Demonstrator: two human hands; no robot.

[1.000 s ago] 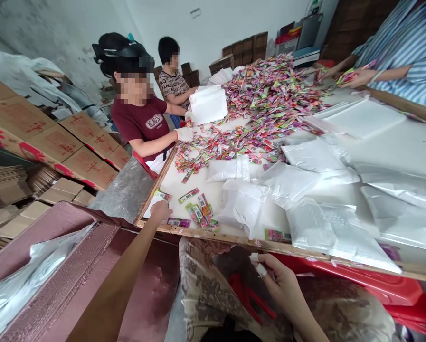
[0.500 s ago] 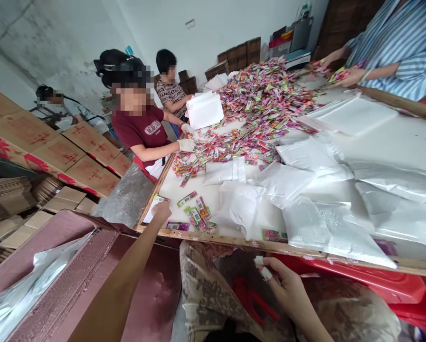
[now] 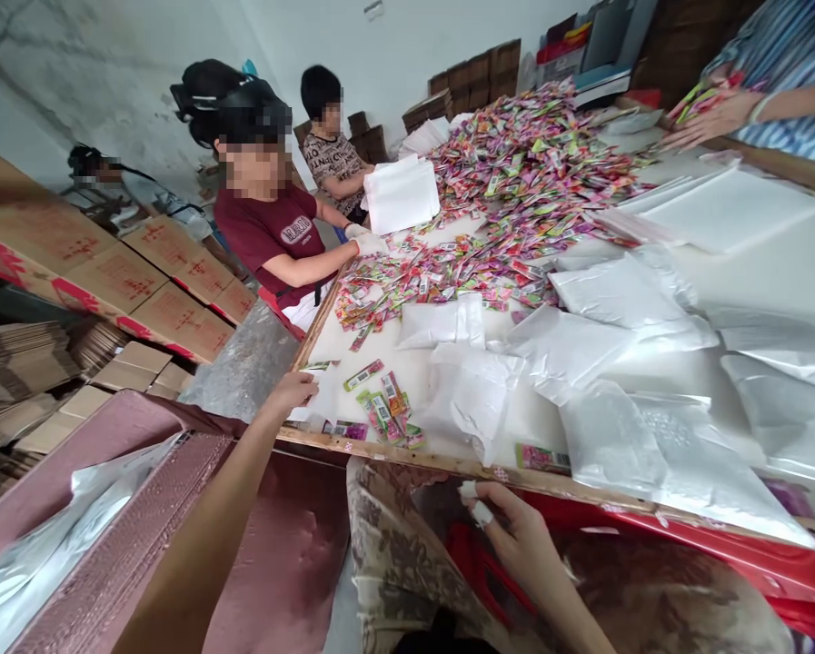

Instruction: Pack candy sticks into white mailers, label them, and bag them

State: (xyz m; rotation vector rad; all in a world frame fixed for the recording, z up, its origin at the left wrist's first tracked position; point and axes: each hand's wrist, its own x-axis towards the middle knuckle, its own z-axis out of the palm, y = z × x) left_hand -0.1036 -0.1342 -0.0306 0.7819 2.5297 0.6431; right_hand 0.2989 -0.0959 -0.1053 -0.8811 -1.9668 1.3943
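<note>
My left hand (image 3: 293, 394) is at the near left corner of the table, its fingers closed on the edge of a small white sheet (image 3: 323, 397). Part of a green packet (image 3: 321, 365) shows just behind that sheet. To the right lie several small colourful packets (image 3: 382, 416), green and red with barcodes. My right hand (image 3: 516, 529) hangs above my lap, below the table edge, holding nothing. White tape wraps the tips of its thumb and index finger, which are slightly apart. Nearest to it on the table is a lone packet (image 3: 541, 457).
Filled white plastic bags (image 3: 472, 386) line the table's near side. Behind them rises a large heap of packets (image 3: 516, 182). A co-worker in a maroon shirt (image 3: 291, 232) sits at the left edge; striped sleeves (image 3: 799, 100) show at right. Cartons (image 3: 175, 318) stand left.
My left hand has drawn back slightly to the left, and the white sheet now stands partly raised beside it. My right hand has shifted slightly left. The view has turned a little.
</note>
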